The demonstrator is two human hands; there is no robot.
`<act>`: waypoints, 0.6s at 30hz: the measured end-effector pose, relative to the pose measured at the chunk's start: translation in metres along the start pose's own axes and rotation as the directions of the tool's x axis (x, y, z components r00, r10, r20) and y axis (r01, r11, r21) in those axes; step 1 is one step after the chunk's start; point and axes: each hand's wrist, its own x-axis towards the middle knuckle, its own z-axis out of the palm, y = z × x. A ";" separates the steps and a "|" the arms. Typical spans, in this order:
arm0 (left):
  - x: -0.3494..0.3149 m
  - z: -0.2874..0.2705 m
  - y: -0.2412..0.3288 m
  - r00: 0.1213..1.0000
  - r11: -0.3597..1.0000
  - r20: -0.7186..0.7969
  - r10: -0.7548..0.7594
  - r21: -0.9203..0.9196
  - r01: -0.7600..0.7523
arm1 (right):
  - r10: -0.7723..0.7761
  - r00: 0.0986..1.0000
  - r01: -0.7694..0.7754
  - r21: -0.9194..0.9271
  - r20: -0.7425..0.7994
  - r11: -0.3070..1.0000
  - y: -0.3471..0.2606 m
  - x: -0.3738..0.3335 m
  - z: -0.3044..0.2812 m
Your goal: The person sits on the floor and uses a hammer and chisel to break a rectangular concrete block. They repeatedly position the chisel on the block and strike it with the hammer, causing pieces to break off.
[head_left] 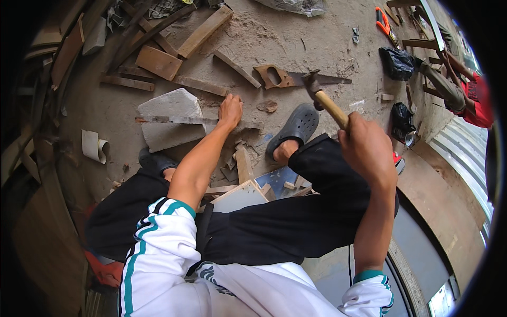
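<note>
My right hand (367, 142) grips the wooden handle of a claw hammer (334, 109), raised above my bent knee with its dark head pointing away from me. In front of me, my left hand (231, 112) is reached down with its fingers curled closed; whatever they hold is hidden. Just beyond those fingers lies the end of a wood strip (198, 84). A thin dark wood strip (171, 120) rests across a pale stone block (168, 136) and passes beneath my left wrist.
A handsaw (280, 78) lies on the dusty ground beyond my clog (300, 126). Scrap boards (158, 62) are heaped at far left. Black plastic bags (397, 63) and an orange-handled saw (382, 21) are at right, near another person in a red shirt (478, 100).
</note>
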 end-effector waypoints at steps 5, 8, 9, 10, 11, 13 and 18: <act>0.009 0.008 -0.006 0.993 0.973 0.029 0.114 0.198 -0.118 | -0.128 0.987 0.125 0.031 0.098 0.992 -0.013 0.005 -0.009; 0.014 0.014 -0.006 0.956 0.905 0.161 0.245 0.315 -0.285 | -0.125 0.980 0.121 0.038 0.154 0.992 -0.023 0.007 -0.012; 0.015 0.014 -0.002 0.933 0.872 0.220 0.284 0.344 -0.347 | -0.129 0.979 0.124 0.038 0.157 0.991 -0.024 0.007 -0.010; 0.016 0.013 0.000 0.936 0.865 0.226 0.271 0.368 -0.340 | -0.134 0.978 0.129 0.039 0.160 0.991 -0.025 0.007 -0.008; 0.018 0.014 0.002 0.937 0.858 0.230 0.262 0.389 -0.335 | -0.141 0.977 0.136 0.039 0.161 0.990 -0.026 0.007 -0.009; 0.019 0.013 0.004 0.949 0.871 0.186 0.255 0.381 -0.309 | -0.157 0.974 0.152 0.039 0.164 0.988 -0.027 0.007 -0.010; 0.025 -0.014 0.020 1.000 0.940 0.014 0.014 -0.341 -0.008 | -0.114 0.979 0.114 0.009 0.170 0.993 -0.024 0.005 -0.008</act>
